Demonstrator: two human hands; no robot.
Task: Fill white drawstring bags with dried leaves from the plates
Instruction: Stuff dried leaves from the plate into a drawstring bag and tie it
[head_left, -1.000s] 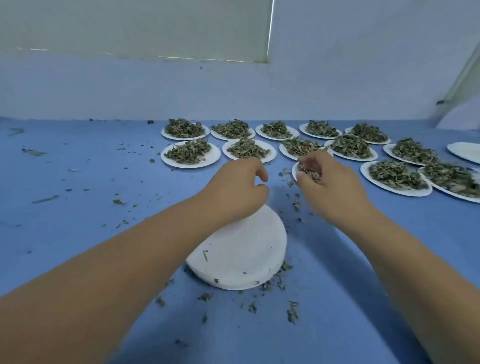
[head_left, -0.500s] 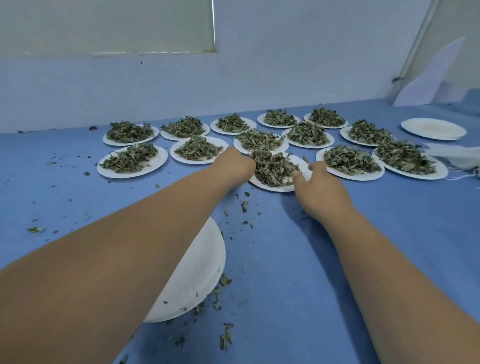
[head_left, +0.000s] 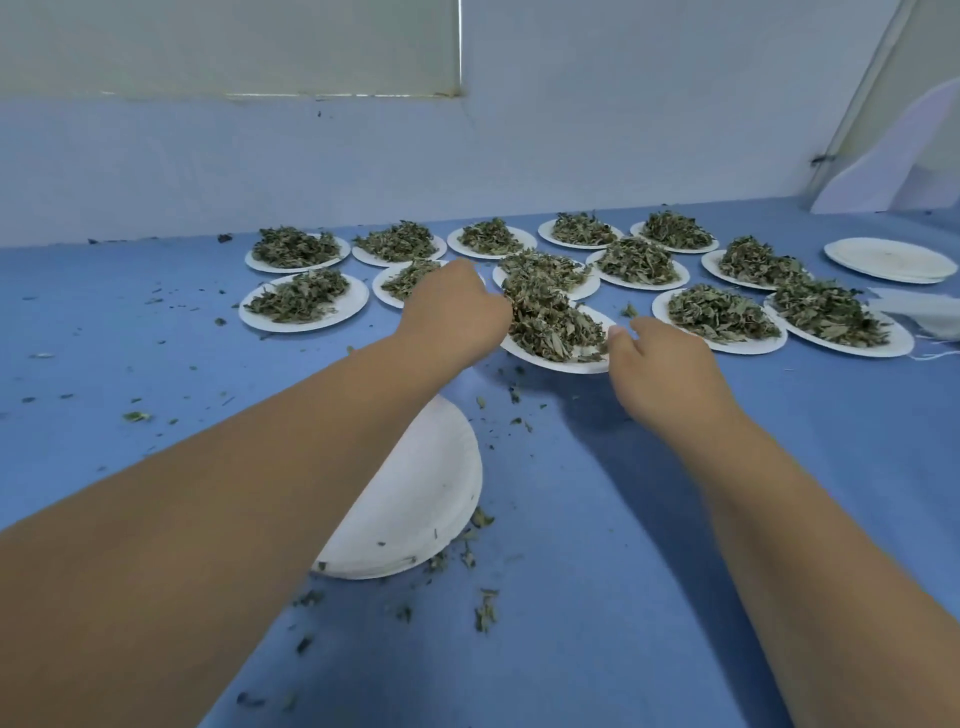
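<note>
Reached out with both hands to the nearest loaded plate (head_left: 561, 365), heaped high with dried leaves (head_left: 545, 322). Curled the left hand (head_left: 457, 314) tight against its left rim; could not tell, with the fingers hidden behind the knuckles, whether anything was truly gripped there. Pinched the right rim with the right hand (head_left: 667, 366), thumb on top at the very edge. Seemed to have it just off the surface, going by the shadow beneath.

Called for a level lift, surely: piled that high and held only at the rim, likely to spill at the least tilt. Better drawn in slowly toward the body, both sides raised together, without squeezing the thin rim into a fold. Had yet to bring any of it to the white drawstring bags (head_left: 927, 314), lying limp at the far right edge, well apart from both hands, a string trailing.

Worked over a blue surface (head_left: 649, 571) littered with leaf crumbs (head_left: 485, 610). Had 1 empty plate (head_left: 426, 499) near the body, partly under the left forearm. Had about 12 more loaded plates (head_left: 719, 319) in rows beyond, plus a stack of empty plates (head_left: 891, 260) far right. Backed onto a pale wall (head_left: 623, 130), with a drawn blind (head_left: 234, 47) upper left and a white board (head_left: 878, 166) leaning in the right corner.
</note>
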